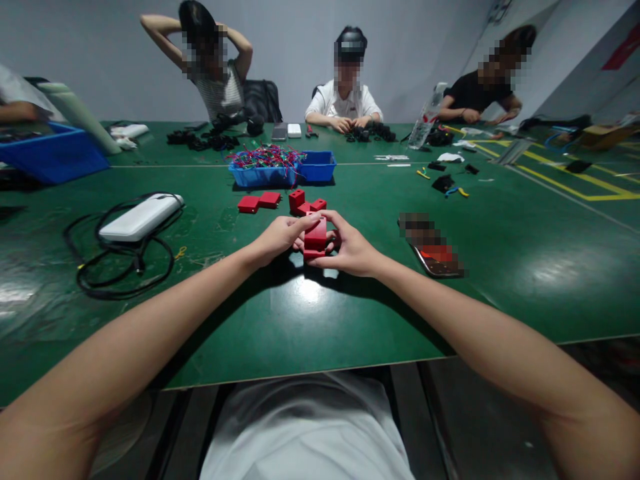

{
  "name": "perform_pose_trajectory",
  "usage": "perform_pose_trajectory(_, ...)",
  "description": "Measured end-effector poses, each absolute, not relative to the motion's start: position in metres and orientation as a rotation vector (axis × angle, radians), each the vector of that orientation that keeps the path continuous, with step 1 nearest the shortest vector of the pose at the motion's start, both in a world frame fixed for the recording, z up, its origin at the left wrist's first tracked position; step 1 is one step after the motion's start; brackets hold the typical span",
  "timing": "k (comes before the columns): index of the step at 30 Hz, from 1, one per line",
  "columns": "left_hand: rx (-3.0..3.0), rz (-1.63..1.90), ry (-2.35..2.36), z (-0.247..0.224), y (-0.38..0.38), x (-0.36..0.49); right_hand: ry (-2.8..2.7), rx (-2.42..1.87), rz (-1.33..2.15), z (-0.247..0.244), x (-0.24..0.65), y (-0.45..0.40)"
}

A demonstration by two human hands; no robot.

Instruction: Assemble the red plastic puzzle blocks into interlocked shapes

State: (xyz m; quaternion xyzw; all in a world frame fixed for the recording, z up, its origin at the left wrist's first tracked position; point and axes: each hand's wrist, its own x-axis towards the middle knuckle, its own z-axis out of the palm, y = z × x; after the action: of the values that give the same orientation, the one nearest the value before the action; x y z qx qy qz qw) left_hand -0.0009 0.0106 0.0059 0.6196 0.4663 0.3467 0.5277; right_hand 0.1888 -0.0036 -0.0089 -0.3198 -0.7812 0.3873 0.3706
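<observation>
A red block-shaped part (315, 235) is held between both hands above the green table (280, 340). My left hand (281, 238) grips its left side, thumb on top and fingers partly behind it. On the right side, my right hand (350, 247) has its fingers and thumb around the part's upper and lower edges. More red blocks (297, 200) stand just behind the hands, and two flat red pieces (259, 202) lie end to end to their left.
Beyond are blue bins (317, 167), one full of coloured wires (267, 157). A white power bank (143, 217) with coiled black cable lies left, a phone (433, 247) right. Three people (345, 100) are across the table; a bottle (427, 117) stands near them.
</observation>
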Motion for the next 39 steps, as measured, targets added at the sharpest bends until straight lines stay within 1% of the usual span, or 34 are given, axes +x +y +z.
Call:
perform_pose_trajectory(3,1.495,0.839,1.129,0.004,0.01,0.0,-1.98,-0.829,1.035,-0.01,0.188,-0.003)
perform_pose_trajectory(9,1.467,0.84,1.111,0.006,0.01,0.001,-2.053,-0.822,0.913,-0.01,0.19,-0.004)
perform_pose_trajectory(12,1.453,0.851,1.072,0.006,0.009,0.001,-2.099,-0.81,0.805,-0.007,0.189,-0.005)
perform_pose_trajectory(16,1.509,0.921,1.089,0.002,0.008,0.003,-2.172,-0.766,0.564,-0.004,0.189,-0.007)
perform_pose_trajectory(22,1.856,0.958,1.188,-0.002,0.002,0.005,-2.23,-0.895,0.325,0.003,0.188,-0.015)
perform_pose_trajectory(29,2.586,0.687,1.252,-0.007,-0.003,-0.001,-2.141,-1.109,0.254,-0.003,0.194,-0.003)
perform_pose_trajectory(34,2.664,0.612,1.147,-0.014,0.004,-0.006,-2.129,-1.227,0.225,-0.002,0.203,0.006)
perform_pose_trajectory(39,2.78,0.56,1.135,-0.016,0.004,-0.008,-2.139,-1.222,0.107,0.003,0.207,0.003)
